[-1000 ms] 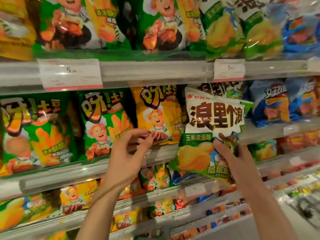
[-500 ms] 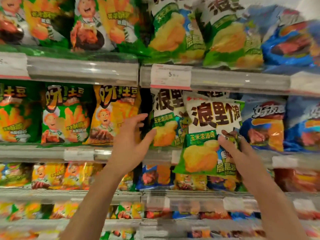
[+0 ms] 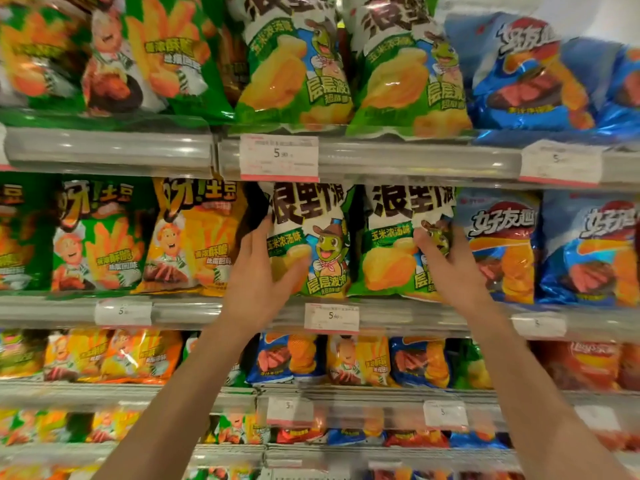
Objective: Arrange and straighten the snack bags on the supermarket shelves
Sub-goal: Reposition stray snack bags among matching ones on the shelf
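At mid-frame, on the second shelf from the top, my left hand (image 3: pixel 258 282) grips the left edge of a white-and-green chip bag (image 3: pixel 308 244), thumb across its front and fingers tucked behind where I can't see them. Just right of it, my right hand (image 3: pixel 450 265) pinches a second white-and-green bag (image 3: pixel 398 244) by its right edge, thumb pressed on the cartoon figure; the fingertips are hidden behind the pack. Both bags stand upright, side by side, bottoms at the shelf rail (image 3: pixel 415 315). An orange bag (image 3: pixel 194 237) stands to their left, blue bags (image 3: pixel 502 244) to their right. A white price tag (image 3: pixel 331 317) sits on the rail below them. Toward the upper centre, two more bags of that same kind (image 3: pixel 346 64) have their tops cut off by the frame edge. Lower rows blur; their print is unreadable.
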